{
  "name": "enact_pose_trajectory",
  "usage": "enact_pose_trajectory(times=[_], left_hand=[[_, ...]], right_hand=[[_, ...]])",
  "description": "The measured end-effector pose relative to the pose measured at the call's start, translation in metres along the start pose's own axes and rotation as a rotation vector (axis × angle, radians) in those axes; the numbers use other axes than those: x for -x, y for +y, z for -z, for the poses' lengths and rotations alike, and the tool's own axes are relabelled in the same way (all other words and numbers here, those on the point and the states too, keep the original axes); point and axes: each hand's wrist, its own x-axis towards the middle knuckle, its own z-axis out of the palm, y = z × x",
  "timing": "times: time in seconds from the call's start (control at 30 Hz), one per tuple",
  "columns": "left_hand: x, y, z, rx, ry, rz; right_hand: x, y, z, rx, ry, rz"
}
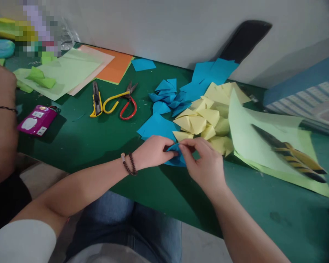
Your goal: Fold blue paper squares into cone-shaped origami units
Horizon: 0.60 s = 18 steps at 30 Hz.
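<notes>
Your widest passage crosses the bare green counter [104, 142] at centre-left, between the magenta box-shaped object with white patches [38, 120] and your left hand [153, 151]. Above that gap, the small yellow-handled tool [97, 104] and red-and-yellow-handled pliers [129, 95] obstruct a low sweep. Beyond your hands, at centre, blue folded paper pieces [166, 91] and pale yellow folded paper pieces [194, 124] crowd the way. At right, yellow-and-black-handled scissors [286, 151] lie on pale green paper sheets [252, 146]; below these you have room. Another person's arm [2, 128] blocks the left edge; a grey wall [153, 33] closes the top.
</notes>
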Motion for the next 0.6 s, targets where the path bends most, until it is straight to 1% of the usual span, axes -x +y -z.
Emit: enact_pose_trajectory(times=[0.2, 0.37, 0.6], left_hand=[[0.001, -0.0006, 0.0, -0.063, -0.021, -0.037], [0.0013, -0.0015, -0.0009, -0.088, -0.033, -0.03], [0.0015, 0.0004, -0.0018, -0.085, -0.038, -0.038]], right_hand=[[-0.0009, -0.0016, 0.0014, -0.057, -0.039, -0.019], [-0.0006, -0.0017, 0.0006, -0.047, -0.075, -0.021], [0.0, -0.001, -0.0006, -0.016, -0.068, -0.04]])
